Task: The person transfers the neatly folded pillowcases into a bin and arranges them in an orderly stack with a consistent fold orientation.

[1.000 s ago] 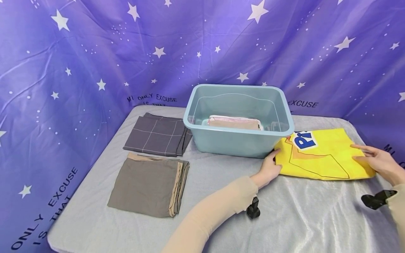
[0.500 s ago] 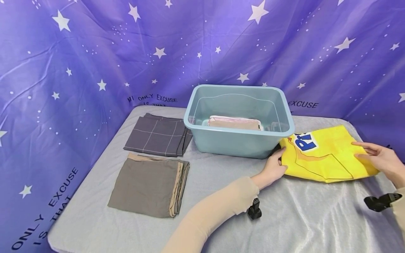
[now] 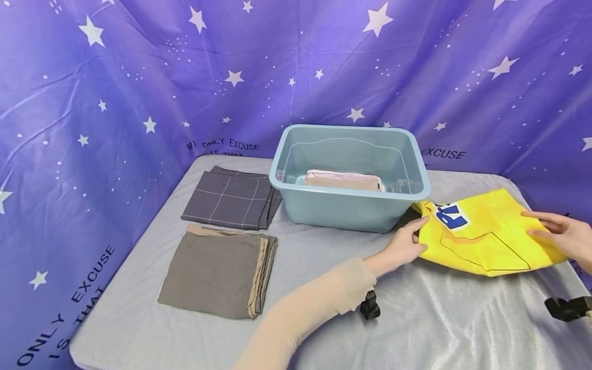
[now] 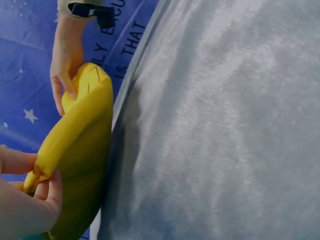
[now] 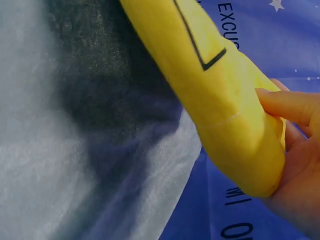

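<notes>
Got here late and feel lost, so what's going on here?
A person is holding a folded yellow cloth by its two ends, pinched in the left hand and right hand. It looks at least partly raised off the grey sheet, and isn't in the tub. A pink-and-beige item lies in there. To the tub's left, a checked cloth and a brown cloth lie folded.

Plain cream long sleeves, black wrist-worn devices (small and angular)
</notes>
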`<state>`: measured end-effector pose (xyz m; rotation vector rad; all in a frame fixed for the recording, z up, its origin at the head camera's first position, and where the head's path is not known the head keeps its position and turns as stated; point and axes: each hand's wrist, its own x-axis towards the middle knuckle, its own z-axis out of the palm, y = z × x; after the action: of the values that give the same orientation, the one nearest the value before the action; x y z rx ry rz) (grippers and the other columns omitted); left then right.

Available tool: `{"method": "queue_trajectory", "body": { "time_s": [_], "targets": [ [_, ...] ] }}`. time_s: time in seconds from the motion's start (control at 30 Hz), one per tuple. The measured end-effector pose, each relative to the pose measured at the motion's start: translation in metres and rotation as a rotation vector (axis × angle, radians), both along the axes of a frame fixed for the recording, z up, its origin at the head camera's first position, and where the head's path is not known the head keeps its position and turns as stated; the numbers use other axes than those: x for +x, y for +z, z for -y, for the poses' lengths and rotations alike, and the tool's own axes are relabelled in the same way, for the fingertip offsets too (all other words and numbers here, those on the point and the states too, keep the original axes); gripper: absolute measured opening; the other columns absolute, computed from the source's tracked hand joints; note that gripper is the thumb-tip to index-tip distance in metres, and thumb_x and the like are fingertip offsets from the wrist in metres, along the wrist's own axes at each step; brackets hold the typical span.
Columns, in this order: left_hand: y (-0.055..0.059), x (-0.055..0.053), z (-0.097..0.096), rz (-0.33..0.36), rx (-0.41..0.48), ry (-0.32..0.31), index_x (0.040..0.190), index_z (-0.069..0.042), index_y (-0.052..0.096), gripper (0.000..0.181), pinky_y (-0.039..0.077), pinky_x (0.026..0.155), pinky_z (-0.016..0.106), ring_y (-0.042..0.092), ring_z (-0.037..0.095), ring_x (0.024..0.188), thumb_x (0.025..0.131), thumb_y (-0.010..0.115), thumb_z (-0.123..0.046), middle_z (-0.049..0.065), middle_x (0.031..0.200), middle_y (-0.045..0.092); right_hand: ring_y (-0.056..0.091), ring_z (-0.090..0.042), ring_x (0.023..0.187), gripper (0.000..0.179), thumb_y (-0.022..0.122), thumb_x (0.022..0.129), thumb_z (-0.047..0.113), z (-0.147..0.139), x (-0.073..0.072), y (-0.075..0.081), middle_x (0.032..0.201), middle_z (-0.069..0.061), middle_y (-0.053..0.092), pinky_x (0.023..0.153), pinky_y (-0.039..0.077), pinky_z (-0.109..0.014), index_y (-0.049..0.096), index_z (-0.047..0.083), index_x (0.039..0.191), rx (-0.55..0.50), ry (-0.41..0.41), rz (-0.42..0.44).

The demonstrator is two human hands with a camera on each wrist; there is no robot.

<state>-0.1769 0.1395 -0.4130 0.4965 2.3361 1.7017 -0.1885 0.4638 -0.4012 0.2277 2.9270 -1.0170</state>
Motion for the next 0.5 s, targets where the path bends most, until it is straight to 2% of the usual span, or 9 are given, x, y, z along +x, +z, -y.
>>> {"method": "queue_trajectory", "body": {
  "time_s": [0.03, 0.07, 0.1, 0.13, 0.17, 0.27, 0.33, 0.4, 0.5],
  "targets": [
    [0.001, 0.0, 0.0, 0.002, -0.007, -0.008, 0.134, -0.017, 0.04, 0.065, 0.038, 0.049, 0.012, 0.038, 0.001, 0.054, 0.076, 0.06, 0.008, -0.005, 0.134, 0.039, 0.049, -0.022, 0.109, 0.068, 0.045, 0.086, 0.05, -0.002, 0.0, -0.001, 0.13, -0.036, 0.029, 0.083, 0.042, -0.044, 0.022, 0.018, 0.14, 0.009, 0.004, -0.007],
    [0.003, 0.001, 0.001, 0.002, -0.017, -0.015, 0.134, -0.017, 0.04, 0.065, 0.038, 0.049, 0.012, 0.038, 0.001, 0.054, 0.076, 0.06, 0.007, -0.005, 0.134, 0.039, 0.056, -0.011, 0.095, 0.066, 0.047, 0.086, 0.047, -0.006, -0.001, -0.002, 0.124, -0.029, 0.044, 0.076, 0.047, -0.038, 0.024, 0.016, 0.14, 0.01, 0.009, -0.013],
    [0.004, 0.001, 0.001, 0.002, -0.026, -0.023, 0.134, -0.018, 0.04, 0.065, 0.038, 0.049, 0.012, 0.039, 0.002, 0.054, 0.077, 0.06, 0.007, -0.006, 0.134, 0.039, 0.056, -0.002, 0.081, 0.064, 0.049, 0.087, 0.043, -0.011, -0.002, -0.006, 0.113, -0.017, 0.056, 0.067, 0.049, -0.032, 0.025, 0.014, 0.14, 0.0, 0.015, -0.018],
    [0.006, 0.001, 0.001, 0.002, -0.035, -0.03, 0.134, -0.018, 0.04, 0.066, 0.038, 0.049, 0.012, 0.039, 0.002, 0.054, 0.077, 0.06, 0.007, -0.007, 0.134, 0.039, 0.052, 0.006, 0.069, 0.06, 0.051, 0.087, 0.041, -0.02, -0.006, -0.012, 0.102, -0.001, 0.061, 0.057, 0.048, -0.029, 0.028, 0.021, 0.139, -0.016, 0.017, -0.028],
    [0.008, 0.001, 0.001, 0.003, -0.038, -0.038, 0.134, -0.019, 0.039, 0.066, 0.038, 0.049, 0.012, 0.039, 0.002, 0.054, 0.077, 0.06, 0.006, -0.008, 0.133, 0.039, 0.045, 0.012, 0.061, 0.056, 0.053, 0.086, 0.037, -0.03, -0.01, -0.02, 0.093, 0.013, 0.061, 0.048, 0.045, -0.025, 0.032, 0.026, 0.137, -0.037, 0.023, -0.047],
    [0.012, 0.001, 0.001, -0.009, -0.049, -0.057, 0.134, -0.02, 0.039, 0.067, 0.04, 0.05, 0.012, 0.04, 0.002, 0.056, 0.076, 0.061, 0.006, -0.011, 0.133, 0.039, 0.053, 0.005, 0.057, 0.047, 0.058, 0.086, 0.025, -0.066, -0.024, -0.048, 0.076, 0.04, 0.047, 0.043, 0.044, -0.026, 0.042, 0.034, 0.13, -0.158, 0.047, -0.116],
    [0.014, 0.0, 0.0, -0.015, -0.05, -0.071, 0.134, -0.02, 0.039, 0.068, 0.04, 0.05, 0.012, 0.041, 0.002, 0.056, 0.076, 0.061, 0.006, -0.013, 0.133, 0.039, 0.055, 0.004, 0.057, 0.046, 0.059, 0.085, 0.016, -0.089, -0.033, -0.065, 0.078, 0.042, 0.05, 0.042, 0.043, -0.025, 0.048, 0.033, 0.126, -0.21, 0.067, -0.176],
    [0.017, -0.001, -0.001, -0.021, -0.054, -0.081, 0.134, -0.021, 0.039, 0.068, 0.04, 0.05, 0.012, 0.041, 0.002, 0.056, 0.076, 0.061, 0.006, -0.014, 0.132, 0.039, 0.056, 0.004, 0.056, 0.047, 0.06, 0.084, 0.011, -0.104, -0.038, -0.076, 0.079, 0.04, 0.053, 0.042, 0.043, -0.021, 0.049, 0.025, 0.127, -0.22, 0.084, -0.228],
    [0.02, -0.001, -0.002, -0.019, -0.067, -0.094, 0.134, -0.023, 0.039, 0.068, 0.04, 0.05, 0.012, 0.041, 0.002, 0.057, 0.076, 0.061, 0.005, -0.015, 0.13, 0.04, 0.056, 0.008, 0.058, 0.048, 0.059, 0.083, 0.004, -0.108, -0.037, -0.077, 0.081, 0.038, 0.055, 0.042, 0.043, -0.018, 0.05, 0.02, 0.127, -0.22, 0.109, -0.302]
  ]
}}
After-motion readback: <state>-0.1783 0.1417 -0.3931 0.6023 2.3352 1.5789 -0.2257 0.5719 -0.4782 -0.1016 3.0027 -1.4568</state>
